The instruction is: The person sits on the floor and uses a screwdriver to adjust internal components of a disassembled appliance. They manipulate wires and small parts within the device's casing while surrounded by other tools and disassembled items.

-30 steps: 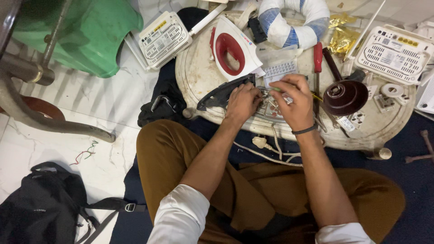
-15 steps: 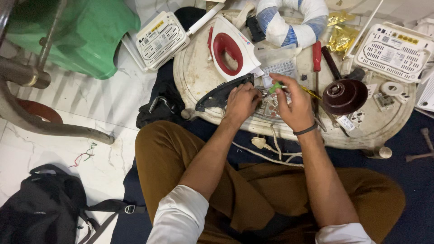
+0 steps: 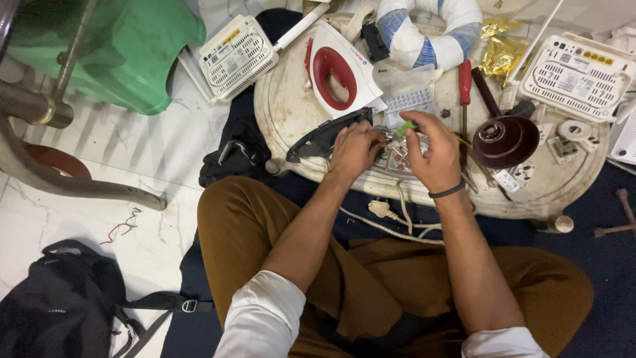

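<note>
A round, scuffed cream tabletop [image 3: 291, 119] sits low in front of a person seated cross-legged in brown trousers, and it is crowded with repair clutter. On the floor at the far left stands a green plastic stool [image 3: 126, 53]; a black backpack [image 3: 59, 305] lies at the lower left. Two white vented router boxes flank the work, one off the tabletop's upper-left edge [image 3: 235, 56], one at the right [image 3: 576, 69]. A white-and-red clothes-iron shell [image 3: 338, 66] lies opened near the top, with a blue-and-white wrapped ring [image 3: 430, 30] behind it.

The work itself is the dismantled metal base of the iron [image 3: 391, 156] with its dark soleplate edge [image 3: 321, 139], lying at the near middle of the tabletop directly under both hands. The left hand [image 3: 354, 149] is curled down onto the base, fingers pressed against it to steady it. The right hand [image 3: 434, 149] pinches a small green-handled screwdriver [image 3: 405, 127] between thumb and fingertips, tip pointing down into the wiring area. A white cord with a plug [image 3: 381, 209] trails off the near edge. A dark maroon dome-shaped part [image 3: 505, 140] and a red-handled screwdriver [image 3: 465, 86] rest just to the right.

This looks like the stage of working a screw or terminal inside the base. The next move would call for keeping the tip seated squarely while the left hand holds the base from turning.
</note>
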